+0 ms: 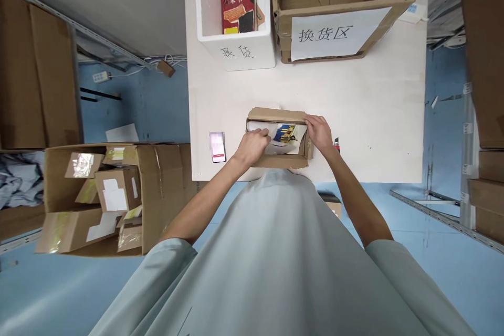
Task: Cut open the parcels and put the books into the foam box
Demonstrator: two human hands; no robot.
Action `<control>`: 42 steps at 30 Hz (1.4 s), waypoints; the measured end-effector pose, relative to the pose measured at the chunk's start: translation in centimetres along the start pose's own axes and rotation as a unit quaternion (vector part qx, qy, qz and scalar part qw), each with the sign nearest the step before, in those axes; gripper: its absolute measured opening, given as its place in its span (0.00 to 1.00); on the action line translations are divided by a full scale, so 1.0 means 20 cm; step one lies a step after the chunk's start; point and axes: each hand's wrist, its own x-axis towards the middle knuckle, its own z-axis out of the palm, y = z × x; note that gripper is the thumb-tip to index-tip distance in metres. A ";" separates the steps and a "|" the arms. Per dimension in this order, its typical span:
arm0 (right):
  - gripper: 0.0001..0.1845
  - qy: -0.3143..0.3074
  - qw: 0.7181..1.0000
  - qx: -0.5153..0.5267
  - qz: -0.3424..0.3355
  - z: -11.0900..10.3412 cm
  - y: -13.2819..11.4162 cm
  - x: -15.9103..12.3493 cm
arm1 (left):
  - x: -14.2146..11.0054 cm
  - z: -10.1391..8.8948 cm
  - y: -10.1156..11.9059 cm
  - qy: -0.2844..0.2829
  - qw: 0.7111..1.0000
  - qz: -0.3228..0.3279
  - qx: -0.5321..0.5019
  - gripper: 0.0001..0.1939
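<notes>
A small open cardboard parcel (275, 114) lies on the white table (378, 115) near its front edge. Inside it lies a book with a white, blue and yellow cover (284, 134). My left hand (252, 147) reaches into the parcel from the left, fingers curled and pinching the book's edge. My right hand (319, 134) grips the parcel's right side flap, fingers closed over the cardboard.
A phone (218, 147) lies left of the parcel. At the back stand a white foam bin (236, 44) holding a red book (238, 8) and a large labelled cardboard box (346, 5). On the floor at left a box (157, 189) holds several small parcels. Shelving flanks both sides.
</notes>
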 end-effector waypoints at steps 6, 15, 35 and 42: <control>0.34 -0.014 1.000 -0.008 0.006 -0.06 -0.03 -0.02 | -0.11 -0.01 0.05 0.062 0.997 0.027 -0.028 0.19; 0.27 -0.076 0.996 -0.043 0.012 -0.03 -0.03 -0.12 | -0.17 0.00 0.09 0.150 0.986 0.017 -0.074 0.19; 0.28 -0.004 0.990 -0.122 0.076 0.17 -0.28 -0.22 | -0.24 0.03 -0.04 0.290 0.814 -0.117 -0.489 0.06; 0.26 0.023 0.984 -0.142 0.104 0.23 -0.32 -0.25 | -0.16 -0.12 -0.07 0.337 0.704 -0.129 -0.612 0.19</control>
